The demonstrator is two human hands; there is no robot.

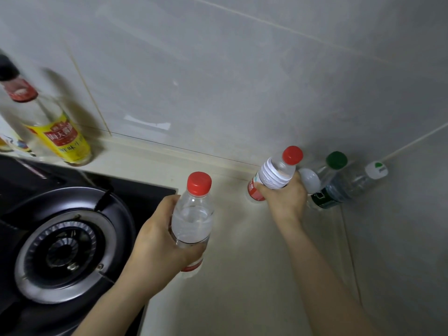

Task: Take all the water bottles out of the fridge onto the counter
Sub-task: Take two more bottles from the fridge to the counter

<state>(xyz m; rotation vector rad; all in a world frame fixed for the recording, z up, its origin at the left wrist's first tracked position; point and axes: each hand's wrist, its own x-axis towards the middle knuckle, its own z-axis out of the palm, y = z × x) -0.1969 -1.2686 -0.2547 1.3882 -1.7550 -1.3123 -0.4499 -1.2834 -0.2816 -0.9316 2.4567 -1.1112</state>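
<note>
My left hand (155,241) grips a clear red-capped water bottle (194,214) upright, just right of the stove. My right hand (282,197) grips a second red-capped water bottle (276,174) with a red label, farther back near the wall corner on the cream counter (232,275). Behind my right hand stand three more bottles: one with a white cap (309,180), a green-capped bottle (329,183) with a dark green label, and a clear bottle (363,179) with a white-and-green cap. The fridge is out of view.
A black gas stove (60,241) with a round burner fills the lower left. A vinegar bottle (53,127) with a yellow label and red cap stands at the back left by the tiled wall (242,81). The wall corner closes in on the right.
</note>
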